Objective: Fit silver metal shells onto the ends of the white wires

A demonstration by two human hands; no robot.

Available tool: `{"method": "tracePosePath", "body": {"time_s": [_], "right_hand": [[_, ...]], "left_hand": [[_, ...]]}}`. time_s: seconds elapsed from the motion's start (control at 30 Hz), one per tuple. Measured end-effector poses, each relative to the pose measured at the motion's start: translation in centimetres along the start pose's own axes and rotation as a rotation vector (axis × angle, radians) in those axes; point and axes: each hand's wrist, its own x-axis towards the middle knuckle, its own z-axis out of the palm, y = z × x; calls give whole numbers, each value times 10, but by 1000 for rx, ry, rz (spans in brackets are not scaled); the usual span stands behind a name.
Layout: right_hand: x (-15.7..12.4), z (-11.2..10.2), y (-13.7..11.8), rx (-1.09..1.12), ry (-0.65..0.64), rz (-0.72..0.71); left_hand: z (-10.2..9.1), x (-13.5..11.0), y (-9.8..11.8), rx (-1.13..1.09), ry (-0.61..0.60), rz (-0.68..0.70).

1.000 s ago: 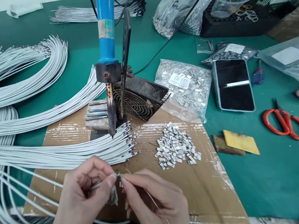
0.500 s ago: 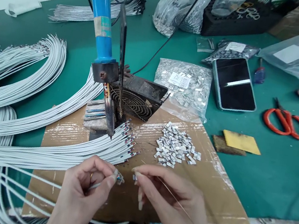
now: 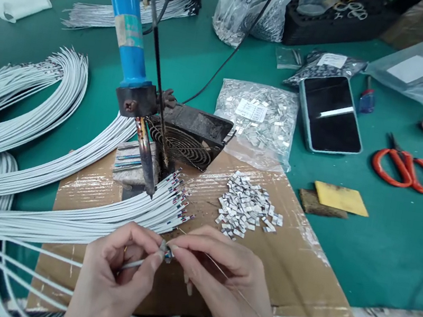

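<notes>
Between the thumb and forefinger of my left hand [image 3: 116,275] is the end of a white cable [image 3: 132,264], with coloured wires and small metal pieces [image 3: 168,255] at its tip. The fingertips of my right hand [image 3: 226,284] meet that tip, pinched on a small metal connector now mostly hidden. A thin solder wire [image 3: 220,270] runs through the right fingers and back over the hand. Above stands a blue-handled soldering iron [image 3: 145,156], its tip pointing down over a bundle of white cables [image 3: 104,227]. A pile of small metal connectors [image 3: 247,207] lies beyond my right hand.
A dark fan [image 3: 188,139] stands behind the iron. The cardboard sheet [image 3: 297,279] lies under the work. Farther off are a bag of connectors [image 3: 255,122], a phone [image 3: 330,116], red-handled scissors [image 3: 406,168] and a yellow sponge [image 3: 341,198]. Cable coils [image 3: 64,97] cover the left.
My right hand has moved left, bringing its small connector up to the cable end in my left hand. The left hand keeps its grip. The whole view has shifted slightly.
</notes>
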Motion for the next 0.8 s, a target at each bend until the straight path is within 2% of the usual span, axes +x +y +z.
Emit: {"method": "tracePosePath", "body": {"time_s": [0.57,0.8], "right_hand": [[2,0,-1,-29,14,-25],[-6,-4,5,-266,30,-115]], "left_hand": [[1,5,1,35,-1,-7],[2,10,1,31,-18,-8]]}}
